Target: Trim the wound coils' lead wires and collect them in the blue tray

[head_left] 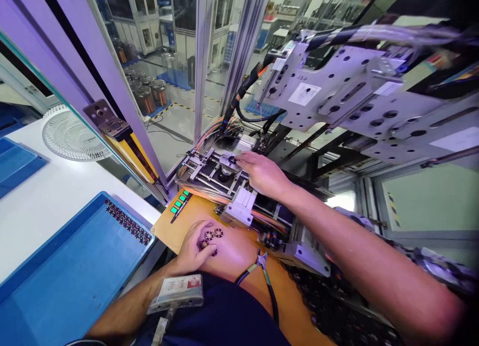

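My left hand [192,249] rests on the orange board [232,246], thumb and fingers curled around several small dark rings with coppery segments. Two of these ring-shaped parts [218,233] lie by its fingertips; others sit between thumb and fingers. Stretched forward into the machine, my right hand [264,174] has its fingertips closed at a small dark round part [232,159] on a metal fixture [227,162]. The fingers partly hide that part. Cutting pliers [262,261] with dark handles lie on the board near my body.
At left, a blue tray [86,256] on a white table holds rows of ring-shaped parts [127,221]. Green buttons [179,203] and a pen [181,208] are at the board's far corner. A large metal plate [337,91] with cables overhangs the right. A black cable chain [337,306] runs lower right.
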`<state>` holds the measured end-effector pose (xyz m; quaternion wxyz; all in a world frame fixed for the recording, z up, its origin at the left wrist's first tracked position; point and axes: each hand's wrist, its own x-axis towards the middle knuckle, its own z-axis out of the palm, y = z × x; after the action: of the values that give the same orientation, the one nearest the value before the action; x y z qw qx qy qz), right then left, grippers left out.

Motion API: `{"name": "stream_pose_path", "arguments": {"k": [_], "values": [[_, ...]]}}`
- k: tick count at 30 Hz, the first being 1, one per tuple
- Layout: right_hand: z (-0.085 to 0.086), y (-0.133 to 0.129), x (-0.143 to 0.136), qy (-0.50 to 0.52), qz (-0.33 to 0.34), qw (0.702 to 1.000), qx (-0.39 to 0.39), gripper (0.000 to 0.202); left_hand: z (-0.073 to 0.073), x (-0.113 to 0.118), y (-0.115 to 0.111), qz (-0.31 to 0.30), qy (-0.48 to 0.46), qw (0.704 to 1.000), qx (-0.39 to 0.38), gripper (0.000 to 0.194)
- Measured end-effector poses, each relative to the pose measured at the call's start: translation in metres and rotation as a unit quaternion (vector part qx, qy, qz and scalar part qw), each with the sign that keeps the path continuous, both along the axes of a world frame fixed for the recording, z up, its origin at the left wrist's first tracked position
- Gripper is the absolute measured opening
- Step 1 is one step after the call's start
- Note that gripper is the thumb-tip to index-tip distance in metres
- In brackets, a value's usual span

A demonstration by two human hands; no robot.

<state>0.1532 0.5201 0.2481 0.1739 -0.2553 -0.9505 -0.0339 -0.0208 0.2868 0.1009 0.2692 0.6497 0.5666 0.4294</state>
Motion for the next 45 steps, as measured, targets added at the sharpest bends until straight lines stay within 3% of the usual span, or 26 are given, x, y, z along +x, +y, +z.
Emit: {"name": "stream_pose_path", "arguments": {"k": [3,5,8,10,12,15,18,21,24,28,31,34,38,42,45], "values": [[0.013,-0.035,0.020,0.080,-0.009,0.996,0.049,0.042,0.016,-0.013,0.007,0.036,0.034,0.998,0.047,0.044],[0.023,-0.071,0.036,0.125,-0.015,0.990,0.070,0.042,0.035,-0.024,0.027,0.052,0.064,0.993,0.084,0.043],[0.029,-0.134,0.062,0.184,-0.022,0.980,0.069,0.049,0.072,-0.035,0.080,0.022,0.118,0.985,0.121,0.048],[0.023,-0.175,0.082,0.222,-0.046,0.972,0.064,0.058,0.095,-0.033,0.120,-0.029,0.148,0.980,0.128,0.050],[0.007,-0.214,0.105,0.240,-0.099,0.964,0.059,0.063,0.111,-0.025,0.151,-0.082,0.239,0.958,0.135,0.052],[-0.033,-0.269,0.144,0.236,-0.243,0.940,0.038,0.057,0.117,-0.011,0.175,-0.101,0.359,0.918,0.135,0.050],[-0.080,-0.315,0.175,0.212,-0.368,0.905,0.017,0.044,0.114,-0.007,0.182,-0.097,0.376,0.912,0.131,0.052],[-0.118,-0.338,0.191,0.186,-0.425,0.886,-0.012,0.035,0.117,-0.008,0.184,-0.108,0.353,0.922,0.115,0.059],[-0.139,-0.339,0.195,0.176,-0.450,0.875,-0.040,0.025,0.133,-0.005,0.170,-0.098,0.311,0.936,0.130,0.065],[-0.145,-0.327,0.195,0.174,-0.465,0.865,-0.073,0.016,0.150,0.015,0.108,-0.081,0.214,0.952,0.201,0.054],[-0.144,-0.320,0.198,0.181,-0.466,0.861,-0.096,0.018,0.143,0.035,0.050,-0.140,0.129,0.967,0.169,0.043],[-0.138,-0.316,0.198,0.203,-0.454,0.860,-0.115,0.016,0.125,0.054,0.011,-0.224,0.072,0.969,0.078,0.031],[-0.109,-0.312,0.174,0.265,-0.403,0.865,-0.140,0.011,0.109,0.077,-0.007,-0.290,0.025,0.956,-0.029,0.031],[-0.062,-0.302,0.129,0.347,-0.312,0.866,-0.182,0.007,0.112,0.093,-0.010,-0.335,-0.080,0.934,-0.095,0.046],[-0.039,-0.290,0.102,0.413,-0.247,0.847,-0.226,0.010,0.118,0.093,-0.010,-0.306,-0.121,0.941,-0.083,0.039]]}}
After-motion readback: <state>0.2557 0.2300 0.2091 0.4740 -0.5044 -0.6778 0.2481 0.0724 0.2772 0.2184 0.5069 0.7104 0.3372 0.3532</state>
